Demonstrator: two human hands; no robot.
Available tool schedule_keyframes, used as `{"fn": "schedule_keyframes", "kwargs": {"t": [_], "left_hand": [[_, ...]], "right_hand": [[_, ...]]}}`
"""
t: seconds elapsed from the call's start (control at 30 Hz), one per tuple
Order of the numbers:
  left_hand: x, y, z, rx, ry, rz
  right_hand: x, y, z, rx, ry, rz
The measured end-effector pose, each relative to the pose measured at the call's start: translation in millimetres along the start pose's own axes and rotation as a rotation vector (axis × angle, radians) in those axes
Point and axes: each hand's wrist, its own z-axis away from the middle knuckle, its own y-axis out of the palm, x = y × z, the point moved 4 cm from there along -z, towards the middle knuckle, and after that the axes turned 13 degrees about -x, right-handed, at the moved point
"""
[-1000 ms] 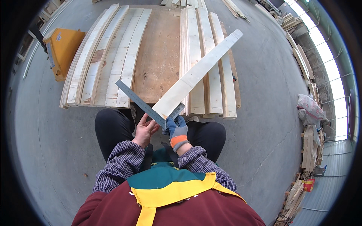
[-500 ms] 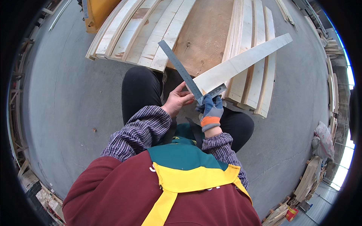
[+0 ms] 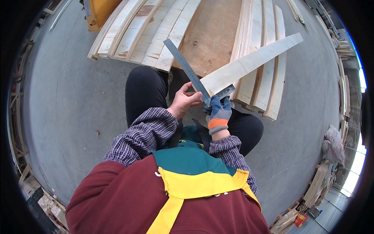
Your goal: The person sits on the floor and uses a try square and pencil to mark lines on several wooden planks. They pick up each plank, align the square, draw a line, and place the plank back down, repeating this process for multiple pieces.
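A steel try square (image 3: 184, 65) stands in front of my lap, its long ruled blade slanting up to the left. Its short stock (image 3: 226, 91) lies along the lower edge of a pale wooden board (image 3: 253, 58). The board's near end meets the blade, and its far end reaches up to the right. My bare left hand (image 3: 184, 102) is closed at the blade beside the board's end, thumb on the near side; its fingertips are partly hidden. My right hand (image 3: 219, 111), in a blue-grey glove with an orange cuff, grips the square's corner from below.
Long pale wooden strips (image 3: 157, 35) lie side by side on a brown plywood sheet (image 3: 210, 35) ahead of my knees, with more strips (image 3: 259, 82) at its right. A yellow object (image 3: 102, 13) stands at the upper left. Wood piles line both sides of the concrete floor (image 3: 85, 101).
My left thumb has moved up onto the square's blade, and the left fingers have shifted slightly up. The board and square have barely moved; my right hand keeps its grip.
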Motion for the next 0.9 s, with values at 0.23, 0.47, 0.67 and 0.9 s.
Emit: {"fn": "schedule_keyframes", "kwargs": {"t": [0.23,0.47,0.67,0.9], "left_hand": [[-0.6,8.9,1.1,-0.133,0.032,-0.04],[-3.8,10.3,2.1,-0.135,0.032,-0.041],[-4.3,10.8,3.8,-0.134,0.023,-0.03],[-4.0,9.6,2.8,-0.129,0.027,-0.028]], "right_hand": [[3.1,-7.6,-1.4,0.02,-0.01,0.008],[65.9,-48.3,18.3,0.035,-0.294,-0.035],[76.1,-14.7,23.3,0.374,-0.445,0.237],[67.4,-9.1,7.1,0.38,-0.588,0.384]]}}
